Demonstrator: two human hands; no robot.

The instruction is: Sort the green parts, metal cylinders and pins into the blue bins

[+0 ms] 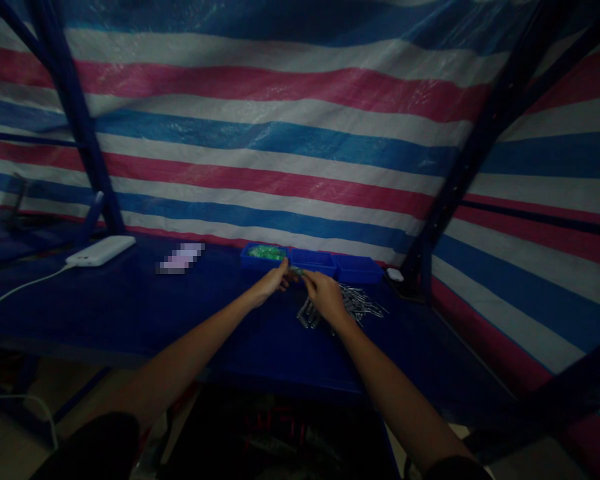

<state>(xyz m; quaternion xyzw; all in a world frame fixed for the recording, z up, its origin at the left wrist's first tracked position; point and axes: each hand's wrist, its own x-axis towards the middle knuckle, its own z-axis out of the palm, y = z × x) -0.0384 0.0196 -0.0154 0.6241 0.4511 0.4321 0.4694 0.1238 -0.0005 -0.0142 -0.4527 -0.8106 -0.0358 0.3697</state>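
Note:
My left hand (273,283) and my right hand (325,293) meet over the table, in front of the blue bins. Both are closed, with their fingertips pinching a small greenish piece (296,271) between them; its exact kind is too small and dim to make out. Right by my right hand lies a pile of thin metal pins (365,303). Several thicker, short metal cylinders (305,315) lie under and beside that wrist, partly hidden by it. Behind my left hand, a blue bin (249,262) holds shiny green pieces (266,251).
A middle blue bin (325,265) and a right blue bin (359,269) continue the row. On the blue table (145,313) lie a blurred-out pinkish rectangle (181,258) and a white power bank (103,251) with a cable. A small white item (395,274) sits near the right post.

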